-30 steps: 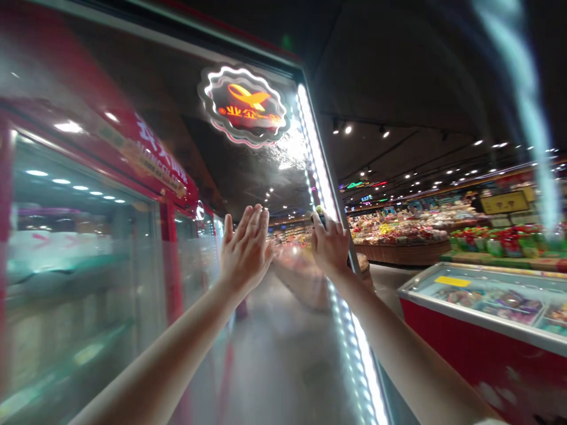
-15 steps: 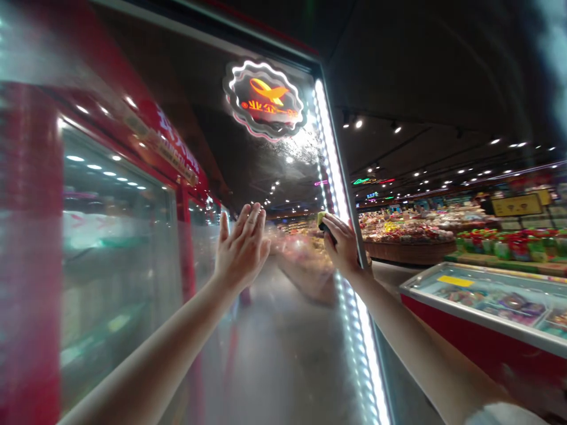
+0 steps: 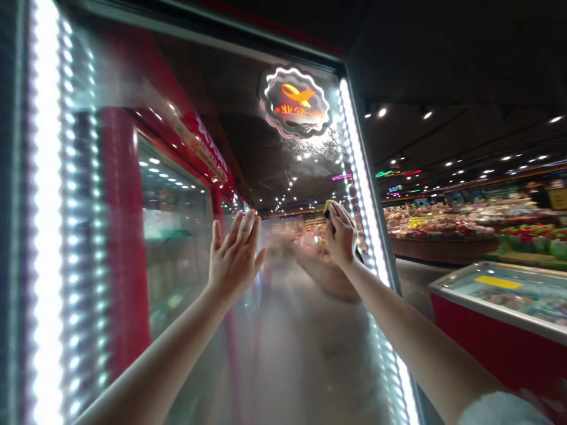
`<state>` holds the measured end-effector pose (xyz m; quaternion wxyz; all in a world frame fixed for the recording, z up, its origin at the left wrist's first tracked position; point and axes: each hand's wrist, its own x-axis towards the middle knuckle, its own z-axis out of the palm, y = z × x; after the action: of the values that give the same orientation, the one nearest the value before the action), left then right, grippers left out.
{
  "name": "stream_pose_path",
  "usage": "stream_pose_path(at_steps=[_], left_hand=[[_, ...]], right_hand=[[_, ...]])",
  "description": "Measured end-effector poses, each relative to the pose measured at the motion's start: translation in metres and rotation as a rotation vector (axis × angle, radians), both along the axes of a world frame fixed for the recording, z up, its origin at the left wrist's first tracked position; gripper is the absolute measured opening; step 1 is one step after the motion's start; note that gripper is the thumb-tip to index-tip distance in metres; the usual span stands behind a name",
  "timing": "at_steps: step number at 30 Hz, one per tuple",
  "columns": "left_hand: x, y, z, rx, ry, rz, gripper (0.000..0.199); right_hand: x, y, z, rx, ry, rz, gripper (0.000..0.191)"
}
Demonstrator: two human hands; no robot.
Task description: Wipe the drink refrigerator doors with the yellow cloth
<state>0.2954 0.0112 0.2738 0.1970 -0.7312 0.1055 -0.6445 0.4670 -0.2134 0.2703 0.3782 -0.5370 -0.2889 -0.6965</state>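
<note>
In front of me is a tall glass door (image 3: 283, 330) with a lit scalloped sticker (image 3: 297, 103) near its top; the lettering reads mirrored. My left hand (image 3: 233, 254) lies flat against the misty glass, fingers stretched and spread, holding nothing. On the door's right side, just left of the bright LED strip (image 3: 370, 195), my right hand (image 3: 342, 233) presses a small yellow-and-dark sponge (image 3: 328, 206) to the pane. Most of the sponge is hidden beneath the fingers and palm.
Another LED strip (image 3: 46, 236) runs down the door's left edge. Through the glass show red-framed fridges (image 3: 128, 236). To the right stand a red chest freezer (image 3: 478, 319) and a round produce display (image 3: 443, 245).
My view has turned left, bringing the left LED strip into sight. My right hand and the sponge have moved from the right light strip inward onto the glass. My left hand stays flat on the pane.
</note>
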Motion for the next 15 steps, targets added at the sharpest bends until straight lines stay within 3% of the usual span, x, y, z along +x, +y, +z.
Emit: stream_pose_path(at_steps=[2,4,6,9,12,15], left_hand=[[-0.007,0.009,-0.002,0.003,-0.009,0.022,0.071],[-0.012,0.013,-0.005,-0.003,-0.005,0.04,0.07],[-0.016,0.016,-0.009,-0.012,0.004,0.058,0.07],[-0.026,0.022,-0.017,-0.015,0.019,0.085,0.068],[-0.039,0.035,-0.023,-0.014,0.032,0.115,0.068],[-0.051,0.049,-0.024,-0.025,0.038,0.148,0.068]], right_hand=[[-0.009,0.025,0.016,-0.004,0.014,0.013,0.053],[-0.027,0.05,0.021,-0.109,-0.016,0.029,0.053],[-0.043,0.065,0.011,-0.256,-0.067,0.046,0.053],[-0.048,0.064,-0.011,-0.39,-0.119,0.082,0.052],[-0.043,0.069,-0.012,-0.263,-0.048,0.111,0.052],[-0.059,0.103,0.005,-0.114,0.064,0.106,0.054]])
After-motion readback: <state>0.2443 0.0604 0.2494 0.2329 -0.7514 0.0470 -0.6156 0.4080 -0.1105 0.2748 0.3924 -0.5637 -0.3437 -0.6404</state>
